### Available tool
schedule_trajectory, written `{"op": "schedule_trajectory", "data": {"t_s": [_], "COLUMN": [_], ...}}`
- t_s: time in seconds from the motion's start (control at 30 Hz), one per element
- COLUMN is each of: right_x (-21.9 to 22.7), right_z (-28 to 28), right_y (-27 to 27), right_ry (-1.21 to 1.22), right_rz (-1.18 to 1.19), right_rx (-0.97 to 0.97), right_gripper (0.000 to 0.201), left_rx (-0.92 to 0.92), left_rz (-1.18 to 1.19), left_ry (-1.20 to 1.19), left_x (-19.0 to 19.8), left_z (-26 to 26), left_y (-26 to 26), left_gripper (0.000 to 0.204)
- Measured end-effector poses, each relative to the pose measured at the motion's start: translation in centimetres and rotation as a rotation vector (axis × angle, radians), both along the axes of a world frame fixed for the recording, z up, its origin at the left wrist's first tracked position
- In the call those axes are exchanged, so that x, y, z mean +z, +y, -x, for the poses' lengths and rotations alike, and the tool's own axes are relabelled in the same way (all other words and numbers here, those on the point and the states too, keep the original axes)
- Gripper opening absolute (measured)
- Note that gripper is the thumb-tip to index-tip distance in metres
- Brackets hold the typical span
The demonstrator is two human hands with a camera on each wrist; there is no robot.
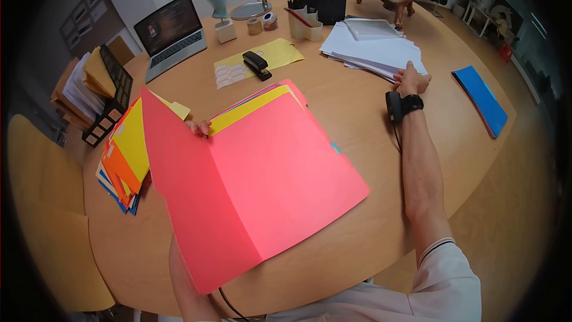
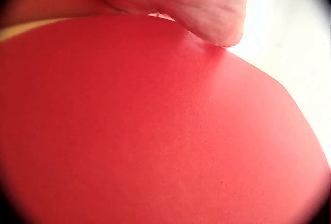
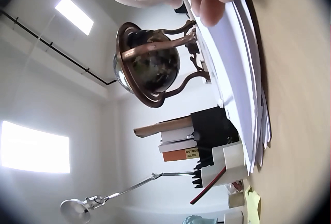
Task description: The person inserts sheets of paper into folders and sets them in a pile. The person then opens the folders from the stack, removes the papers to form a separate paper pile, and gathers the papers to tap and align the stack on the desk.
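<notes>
A pink file folder [image 1: 286, 173] lies spread on the table, its left flap [image 1: 179, 191] raised at a slant. Behind that flap is my left hand [image 1: 199, 128], mostly hidden, with fingertips showing past its upper edge. In the left wrist view the hand [image 2: 181, 1] holds the flap's edge. My right hand [image 1: 411, 80] grips the near right corner of a stack of white paper [image 1: 369, 48]. The right wrist view shows the fingers [image 3: 211, 8] on one side of the sheets and the thumb on the other.
Colored folders [image 1: 128, 155] lie to the left beside a file rack [image 1: 110, 107]. A laptop [image 1: 170, 36], a black stapler [image 1: 257, 65] on a yellow sheet [image 1: 286, 53] and a pen holder [image 1: 305, 24] stand behind. A blue folder [image 1: 479, 101] is at the right edge.
</notes>
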State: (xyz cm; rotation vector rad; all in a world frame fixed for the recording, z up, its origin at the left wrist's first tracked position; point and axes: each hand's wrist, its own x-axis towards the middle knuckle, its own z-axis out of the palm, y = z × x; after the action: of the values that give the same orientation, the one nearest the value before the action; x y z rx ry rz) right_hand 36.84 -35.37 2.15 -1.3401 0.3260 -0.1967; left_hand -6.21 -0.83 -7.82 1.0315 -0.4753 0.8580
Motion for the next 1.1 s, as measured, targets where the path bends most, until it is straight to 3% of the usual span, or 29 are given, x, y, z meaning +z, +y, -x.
{"op": "schedule_trajectory", "data": {"t_s": [0.07, 0.13, 0.2, 0.27, 0.3, 0.37, 0.4, 0.43, 0.47, 0.6, 0.73, 0.77, 0.93, 1.1], "right_x": [-0.9, -2.8, -2.6, -2.5, -2.8, -2.3, -1.8, -2.2, -1.7, 0.3, 0.4, 0.4, 0.4, -0.1], "right_z": [-0.8, -2.8, -2.7, -2.7, -3.5, -2.6, -1.1, -0.3, 1.3, 6.2, 9.0, 9.7, 11.6, 11.5], "right_y": [0.3, 0.8, 1.5, 1.9, 2.2, 2.6, 3.3, 4.2, 4.6, 6.6, 8.9, 9.3, 10.2, 10.5], "right_ry": [0.043, -0.131, -0.263, -0.394, -0.447, -0.442, -0.385, -0.475, -0.413, -0.233, -0.289, -0.304, -0.339, -0.363], "right_rz": [0.117, 0.456, 0.46, 0.463, 0.403, 0.257, 0.171, 0.182, 0.227, 0.338, 0.501, 0.54, 0.625, 0.606], "right_rx": [0.019, -0.316, -0.405, -0.497, -0.317, 0.055, 0.248, 0.339, 0.49, 1.025, 1.264, 1.358, 1.432, 1.438], "right_gripper": [0.075, 0.079, 0.071, 0.064, 0.053, 0.038, 0.034, 0.034, 0.034, 0.046, 0.045, 0.045, 0.038, 0.038], "left_rx": [0.055, 0.07, 0.083, 0.366, 0.366, 0.717, 0.717, 0.84, 0.961, 1.076, 1.16, 1.206, 1.283, 1.275], "left_rz": [-0.036, -0.016, 0.005, 0.072, 0.071, 0.281, 0.28, 0.135, -0.014, -0.114, -0.297, -0.445, -0.858, -0.966], "left_ry": [-0.044, -0.025, -0.009, 0.202, 0.202, 0.595, 0.595, 0.639, 0.679, 0.748, 0.794, 0.875, 1.018, 1.068], "left_x": [3.0, 3.0, 3.1, 4.8, 5.8, 8.3, 7.9, 7.0, 7.0, 5.9, 5.6, 5.8, 7.6, 7.9], "left_z": [-1.6, -1.3, -1.3, -1.6, -1.8, -2.4, -2.4, -2.4, -2.4, -2.5, -2.2, -2.2, -2.3, -1.9], "left_y": [-1.1, -1.4, -1.7, -3.2, -4.2, -6.4, -6.0, -5.4, -5.3, -4.6, -4.3, -4.4, -5.9, -6.2], "left_gripper": [0.019, 0.02, 0.021, 0.028, 0.028, 0.03, 0.03, 0.029, 0.027, 0.022, 0.023, 0.024, 0.036, 0.043]}}
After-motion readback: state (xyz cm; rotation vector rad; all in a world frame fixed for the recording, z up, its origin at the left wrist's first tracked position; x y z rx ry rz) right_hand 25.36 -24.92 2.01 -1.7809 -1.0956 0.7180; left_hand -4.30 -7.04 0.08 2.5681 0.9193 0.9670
